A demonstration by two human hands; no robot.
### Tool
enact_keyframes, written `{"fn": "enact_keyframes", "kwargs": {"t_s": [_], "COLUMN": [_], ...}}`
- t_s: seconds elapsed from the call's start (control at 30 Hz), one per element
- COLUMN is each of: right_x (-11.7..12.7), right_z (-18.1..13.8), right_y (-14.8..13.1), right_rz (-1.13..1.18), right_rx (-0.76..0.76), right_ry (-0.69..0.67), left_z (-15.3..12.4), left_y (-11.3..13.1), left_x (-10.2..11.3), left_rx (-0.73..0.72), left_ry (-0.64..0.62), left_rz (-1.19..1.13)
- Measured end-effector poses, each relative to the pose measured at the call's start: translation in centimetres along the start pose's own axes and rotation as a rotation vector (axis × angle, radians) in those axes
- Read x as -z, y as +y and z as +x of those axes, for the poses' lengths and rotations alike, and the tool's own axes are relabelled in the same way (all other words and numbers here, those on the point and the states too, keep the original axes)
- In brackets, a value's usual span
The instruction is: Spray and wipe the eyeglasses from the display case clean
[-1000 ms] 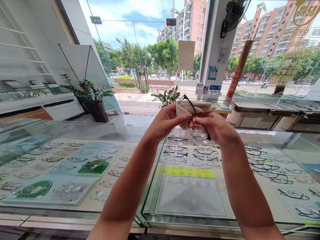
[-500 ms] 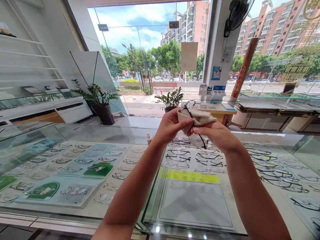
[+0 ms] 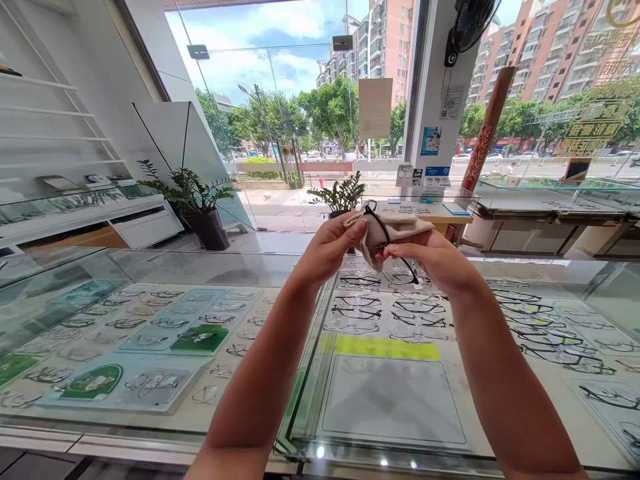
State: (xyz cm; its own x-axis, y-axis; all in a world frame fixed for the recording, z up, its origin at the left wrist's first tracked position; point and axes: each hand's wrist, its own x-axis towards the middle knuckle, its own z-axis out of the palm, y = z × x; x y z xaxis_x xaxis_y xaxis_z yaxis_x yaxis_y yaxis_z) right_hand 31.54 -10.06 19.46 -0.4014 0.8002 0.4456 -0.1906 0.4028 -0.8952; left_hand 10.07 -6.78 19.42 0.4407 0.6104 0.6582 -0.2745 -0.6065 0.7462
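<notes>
A pair of dark-framed eyeglasses [image 3: 379,225] is held up between my hands, above the glass display counter. A beige cleaning cloth [image 3: 400,227] is folded around part of the glasses, and one temple arm sticks out below it. My left hand [image 3: 334,245] is closed on the cloth at the left end, thumb on top. My right hand [image 3: 425,257] pinches the glasses near the lower rim, with the cloth lying along its fingers. The lens within the cloth is partly hidden.
Rows of eyeglass frames [image 3: 357,310] lie inside the glass counter [image 3: 210,257] below my arms. A grey-white pad [image 3: 393,403] lies nearer to me. Potted plants [image 3: 205,227] stand beyond the counter, before a glass front [image 3: 280,133]. Another display counter [image 3: 540,207] stands at right.
My left hand has shifted slightly left and its thumb has slid off the glasses onto the cloth. More of the dark frame shows. The view has moved a little.
</notes>
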Motion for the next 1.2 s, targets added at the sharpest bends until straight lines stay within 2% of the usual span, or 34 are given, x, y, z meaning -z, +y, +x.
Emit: {"fn": "enact_keyframes", "kwargs": {"t_s": [0.1, 0.23, 0.3, 0.43, 0.47, 0.53, 0.7, 0.8, 0.9, 1.07, 1.13, 1.2], "right_x": [0.0, -0.4, -0.6, -0.8, -0.8, -0.4, 0.8, 1.2, 0.8, -0.6, -0.7, -0.3], "right_z": [-0.1, -0.3, -0.3, -0.4, -0.4, -0.4, -0.5, -0.6, -0.5, -0.2, -0.2, -0.3], "right_y": [-0.4, -0.5, -0.6, -0.6, -0.6, -0.5, -0.6, -0.7, -0.5, 0.1, 0.2, 0.1], "right_rz": [-0.004, -0.038, -0.045, -0.049, -0.049, -0.045, -0.084, -0.072, -0.003, 0.066, 0.046, 0.016], "right_rx": [-0.004, 0.007, 0.012, 0.019, 0.019, 0.009, -0.026, -0.047, -0.056, -0.033, -0.023, -0.019], "right_ry": [-0.012, -0.016, -0.023, -0.011, -0.009, -0.012, -0.002, 0.049, 0.062, 0.048, 0.026, 0.024], "left_z": [-0.2, -0.1, 0.1, 0.2, 0.3, 0.2, 0.0, 0.0, 0.1, 0.3, 0.3, 0.2], "left_y": [0.5, 0.6, 0.3, -0.2, -0.2, -0.2, 0.2, -0.1, -0.6, -1.1, -0.9, -0.7], "left_x": [0.3, -0.4, -1.2, -2.6, -2.7, -2.5, -1.0, -1.1, -2.3, -3.9, -3.7, -3.0], "left_rx": [0.021, 0.005, -0.029, -0.161, -0.175, -0.154, -0.027, -0.007, -0.028, -0.191, -0.204, -0.158], "left_ry": [-0.077, -0.063, 0.008, 0.278, 0.309, 0.275, 0.036, -0.009, 0.061, 0.345, 0.371, 0.301], "left_rz": [-0.026, -0.019, 0.004, 0.147, 0.174, 0.166, -0.015, -0.072, -0.080, 0.022, 0.068, 0.065]}}
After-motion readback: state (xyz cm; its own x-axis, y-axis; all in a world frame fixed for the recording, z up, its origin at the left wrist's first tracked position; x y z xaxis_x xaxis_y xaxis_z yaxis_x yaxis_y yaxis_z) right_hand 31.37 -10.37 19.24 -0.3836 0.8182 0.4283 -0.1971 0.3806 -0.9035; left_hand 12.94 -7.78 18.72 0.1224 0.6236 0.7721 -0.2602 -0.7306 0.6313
